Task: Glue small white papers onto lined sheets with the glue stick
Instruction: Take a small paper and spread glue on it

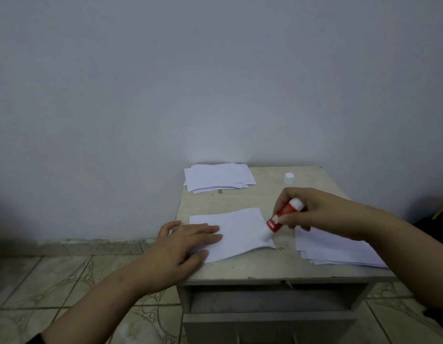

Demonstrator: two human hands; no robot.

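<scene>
Left hand (188,242): lies flat at the tabletop's left edge, fingers (210,233) straight and spread loosely, pressing down on the left part of the sheet; it holds nothing.
Right hand (312,211): fingers curled round the glue stick, gripping it near the middle of its barrel; the forearm comes in from the right edge, above the near-right pile.
Glue stick (280,218): red barrel with white ends, tilted, its upper end toward the right hand and its lower white tip pointing down and to the left. The tip touches the sheet at that sheet's right edge, near its near-right corner.
Sheet (240,232): 1 white paper lying in the middle of the tabletop, a little toward the left edge, slightly skewed. Whether it is lined cannot be told; the frame is too soft.
Far pile (219,177): a loose stack of white papers at the far-left corner, its edges fanned out, reaching just past the tabletop's far-left corner.
Near-right pile (339,252): a stack of white papers along the right edge toward the near-right corner, partly under the right forearm, apart from the sheet.
Cap (289,178): small, white, standing upright near the far edge, toward the far-right corner, well apart from the glue stick.
Tabletop (265,266): pale and worn, with dark specks, set against a plain wall.
Floor (66,281): patterned tiles, to the left of the tabletop.
</scene>
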